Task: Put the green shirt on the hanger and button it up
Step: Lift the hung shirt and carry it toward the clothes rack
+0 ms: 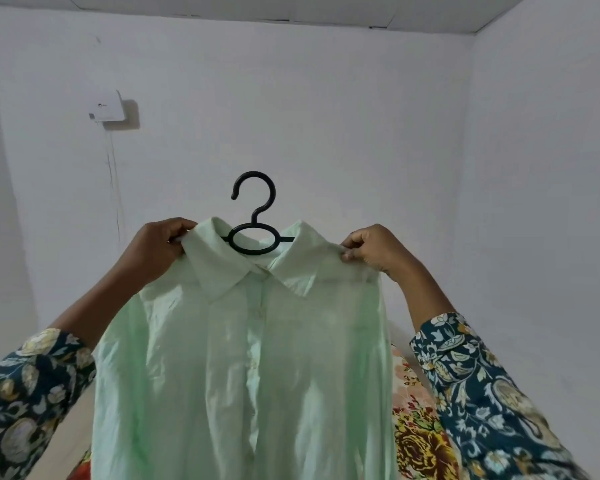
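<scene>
- I see a plain white wall [326,116] ahead, with a flowered bed cover [420,427] showing low on the right.
- The green shirt [250,358] hangs in the air on the black hanger [253,216], its hook poking out above the collar.
- My left hand [160,251] has its grip pinched on the left shoulder; my right hand [371,249] pinches the right shoulder.
- The front looks closed, though I cannot tell if every button is done.
- I'd keep both shoulders level and check the front buttons from the top down.
- No containers are in view.
</scene>
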The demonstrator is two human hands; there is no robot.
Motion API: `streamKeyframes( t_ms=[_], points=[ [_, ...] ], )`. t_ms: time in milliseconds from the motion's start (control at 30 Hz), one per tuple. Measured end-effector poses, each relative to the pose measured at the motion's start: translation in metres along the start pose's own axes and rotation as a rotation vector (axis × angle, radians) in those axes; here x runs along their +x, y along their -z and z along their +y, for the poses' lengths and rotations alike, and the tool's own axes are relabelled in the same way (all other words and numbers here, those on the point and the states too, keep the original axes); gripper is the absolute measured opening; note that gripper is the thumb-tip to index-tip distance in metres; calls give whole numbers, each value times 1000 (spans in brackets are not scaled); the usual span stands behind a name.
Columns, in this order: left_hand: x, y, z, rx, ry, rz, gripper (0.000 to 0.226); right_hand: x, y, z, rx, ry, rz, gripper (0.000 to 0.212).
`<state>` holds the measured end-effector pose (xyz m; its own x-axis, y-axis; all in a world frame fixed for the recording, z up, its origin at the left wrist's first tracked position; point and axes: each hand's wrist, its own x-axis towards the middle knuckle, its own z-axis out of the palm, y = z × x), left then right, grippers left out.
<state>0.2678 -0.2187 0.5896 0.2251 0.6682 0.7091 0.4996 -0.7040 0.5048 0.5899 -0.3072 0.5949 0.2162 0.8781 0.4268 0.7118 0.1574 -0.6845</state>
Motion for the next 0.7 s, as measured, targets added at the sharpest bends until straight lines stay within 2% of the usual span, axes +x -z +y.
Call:
streamKeyframes(
  t_ms=[133, 233, 300, 400, 467, 600, 700],
  points=[
    [2, -4, -2, 152, 21, 9, 26, 0, -13, 6, 107, 39, 152, 10],
    [-1, -6, -3, 248, 29, -28, 16, 1, -19, 12, 92, 58, 242, 21],
    [-1, -7, -4, 217, 69, 3, 15, -1, -17, 11, 112, 66, 189, 20],
    [-1, -8, -4, 191, 81, 76, 12, -4, -6, 6, 197, 60, -56, 25],
    [-3, -8, -1, 156, 63, 93, 14, -3, -3, 4, 174, 82, -80, 26],
    [-11, -2, 1, -101, 130, 69, 34, -2, -5, 8, 169, 116, 114, 17],
    [-18, 2, 0, -238, 164, 110, 47, -5, -7, 14, 233, 96, 160, 13]
  ],
)
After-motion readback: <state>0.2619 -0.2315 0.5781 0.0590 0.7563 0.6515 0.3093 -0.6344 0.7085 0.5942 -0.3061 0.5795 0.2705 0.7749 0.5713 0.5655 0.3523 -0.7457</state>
